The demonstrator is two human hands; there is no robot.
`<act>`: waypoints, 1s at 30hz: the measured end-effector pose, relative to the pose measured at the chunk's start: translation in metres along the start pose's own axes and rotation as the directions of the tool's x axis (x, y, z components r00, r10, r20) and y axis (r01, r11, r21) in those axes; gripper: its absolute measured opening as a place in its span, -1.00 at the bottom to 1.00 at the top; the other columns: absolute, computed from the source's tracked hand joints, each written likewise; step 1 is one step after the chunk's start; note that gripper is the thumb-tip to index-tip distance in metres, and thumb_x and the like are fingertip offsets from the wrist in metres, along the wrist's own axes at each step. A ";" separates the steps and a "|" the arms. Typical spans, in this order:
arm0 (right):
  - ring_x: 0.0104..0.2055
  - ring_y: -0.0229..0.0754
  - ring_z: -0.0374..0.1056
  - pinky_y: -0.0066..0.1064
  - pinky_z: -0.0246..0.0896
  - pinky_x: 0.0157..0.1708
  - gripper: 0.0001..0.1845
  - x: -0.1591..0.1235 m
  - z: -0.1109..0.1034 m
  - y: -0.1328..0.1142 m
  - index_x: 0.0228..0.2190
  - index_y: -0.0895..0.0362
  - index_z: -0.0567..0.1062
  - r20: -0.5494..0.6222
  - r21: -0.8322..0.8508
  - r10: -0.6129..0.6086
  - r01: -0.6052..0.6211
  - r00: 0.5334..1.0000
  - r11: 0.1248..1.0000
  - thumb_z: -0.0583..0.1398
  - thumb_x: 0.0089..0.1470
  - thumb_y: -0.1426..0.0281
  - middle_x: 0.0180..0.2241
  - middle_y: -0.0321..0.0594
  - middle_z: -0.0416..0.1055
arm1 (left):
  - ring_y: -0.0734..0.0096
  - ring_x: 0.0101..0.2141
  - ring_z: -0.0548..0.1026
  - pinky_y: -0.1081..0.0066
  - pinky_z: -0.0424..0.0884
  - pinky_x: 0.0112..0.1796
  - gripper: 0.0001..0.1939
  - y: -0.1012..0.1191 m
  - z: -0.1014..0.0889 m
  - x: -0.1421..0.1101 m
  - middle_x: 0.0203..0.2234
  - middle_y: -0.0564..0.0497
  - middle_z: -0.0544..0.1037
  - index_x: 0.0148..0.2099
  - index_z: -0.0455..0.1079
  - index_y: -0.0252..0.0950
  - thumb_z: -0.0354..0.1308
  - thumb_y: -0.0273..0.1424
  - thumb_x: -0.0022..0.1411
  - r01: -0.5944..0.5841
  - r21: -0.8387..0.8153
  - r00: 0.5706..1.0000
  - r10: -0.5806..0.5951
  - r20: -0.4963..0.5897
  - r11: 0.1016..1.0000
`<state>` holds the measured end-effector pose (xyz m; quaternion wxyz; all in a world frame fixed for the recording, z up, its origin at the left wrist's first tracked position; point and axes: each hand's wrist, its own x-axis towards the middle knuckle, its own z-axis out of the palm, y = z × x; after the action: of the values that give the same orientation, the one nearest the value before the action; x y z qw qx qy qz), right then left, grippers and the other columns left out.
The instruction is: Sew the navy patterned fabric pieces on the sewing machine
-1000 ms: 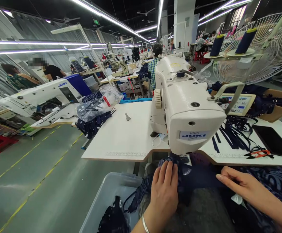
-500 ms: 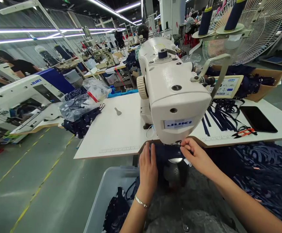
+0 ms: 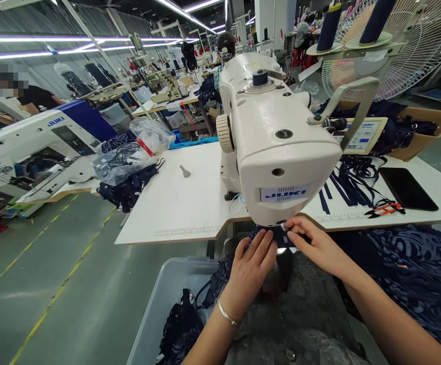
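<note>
The left hand [image 3: 249, 271] has moved inward: half a second ago its fingers were raised at the left side, and now they lie lowered and close together on the dark navy fabric band [image 3: 278, 237]. Whether its thumb presses from below, I cannot tell. The right hand [image 3: 315, 246] has stayed almost in the same place, its thumb and forefinger pinching the right end of the band. The band is just below the glossy cream-white sewing machine head [image 3: 287, 165], near the front edge of the white counter [image 3: 190, 203]. This means, I judge, that the band is now steadied from both sides.
</note>
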<state>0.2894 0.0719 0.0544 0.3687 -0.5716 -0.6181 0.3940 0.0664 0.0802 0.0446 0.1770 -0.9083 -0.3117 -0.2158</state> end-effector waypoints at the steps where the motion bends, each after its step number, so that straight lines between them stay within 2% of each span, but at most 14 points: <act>1: -0.34 -0.18 0.29 -0.43 0.14 -0.48 -0.69 0.001 0.001 0.000 -0.06 0.00 0.33 -0.010 0.001 -0.015 0.015 1.000 1.000 0.06 0.27 0.12 -0.35 -0.28 0.34 | 0.41 0.24 0.21 0.26 0.13 0.17 -0.65 0.001 0.000 0.001 0.22 0.01 0.32 0.13 0.36 -0.24 -0.12 -0.52 0.43 0.015 0.001 1.000 -0.015 -0.004 1.000; 6: -0.22 -0.10 0.32 -0.40 0.28 -0.44 -0.70 0.008 0.004 -0.002 -0.09 0.01 0.39 -0.032 -0.052 -0.079 0.078 0.996 0.996 0.04 0.28 0.14 -0.23 -0.15 0.33 | 0.45 0.23 0.23 0.29 0.11 0.17 -0.53 0.004 -0.001 0.001 0.23 0.06 0.31 0.30 0.18 -0.15 -0.13 -0.56 0.41 0.045 0.065 0.999 -0.047 0.026 0.997; 10: -0.11 -0.02 0.33 -0.26 0.41 -0.25 -0.64 0.016 0.003 0.000 0.05 -0.04 0.40 -0.014 -0.080 -0.168 0.166 0.986 0.983 0.02 0.30 0.18 -0.08 -0.06 0.30 | 0.43 0.23 0.23 0.30 0.13 0.15 -0.49 0.004 -0.001 0.000 0.22 0.04 0.33 0.29 0.20 -0.09 -0.10 -0.59 0.38 0.065 0.090 0.997 -0.068 0.025 0.994; 14: 0.13 0.04 0.23 -0.16 0.34 0.02 -0.60 0.022 0.002 0.003 0.12 -0.10 0.37 0.005 -0.093 -0.246 0.246 0.969 0.965 -0.01 0.32 0.24 0.17 -0.09 0.13 | 0.43 0.23 0.22 0.31 0.15 0.11 -0.53 0.005 -0.001 0.000 0.22 0.06 0.33 0.26 0.24 -0.08 -0.09 -0.55 0.40 0.077 0.086 0.997 -0.078 0.007 0.993; 16: 0.18 0.05 0.19 -0.16 0.30 0.07 -0.59 0.023 0.002 0.003 0.14 -0.11 0.37 0.030 -0.099 -0.267 0.269 0.963 0.958 -0.02 0.32 0.24 0.23 -0.13 0.07 | 0.42 0.22 0.23 0.30 0.16 0.09 -0.54 0.006 -0.002 0.000 0.23 0.08 0.31 0.27 0.23 -0.08 -0.09 -0.53 0.41 0.085 0.092 0.996 -0.087 0.011 0.992; 22: 0.08 0.02 0.29 -0.15 0.32 0.04 -0.60 0.023 0.004 0.002 0.11 -0.05 0.40 0.015 -0.149 -0.290 0.289 0.957 0.946 -0.04 0.33 0.25 0.19 -0.09 0.12 | 0.42 0.22 0.24 0.28 0.17 0.07 -0.54 0.008 -0.003 0.002 0.24 0.10 0.29 0.28 0.21 -0.09 -0.11 -0.53 0.41 0.109 0.108 0.993 -0.112 0.028 0.988; 30: 0.07 0.04 0.28 -0.11 0.28 0.06 -0.62 0.027 0.005 0.004 0.02 0.00 0.46 0.017 -0.165 -0.306 0.305 0.952 0.938 -0.05 0.33 0.26 0.12 -0.06 0.20 | 0.38 0.24 0.19 0.27 0.17 0.06 -0.52 0.009 -0.005 0.003 0.26 0.08 0.26 0.29 0.19 -0.12 -0.14 -0.54 0.41 0.127 0.102 0.990 -0.132 0.044 0.987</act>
<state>0.2847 0.0986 0.0493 0.3792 -0.4990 -0.7283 0.2769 0.0731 0.0726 0.0485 0.1995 -0.8813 -0.3848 -0.1882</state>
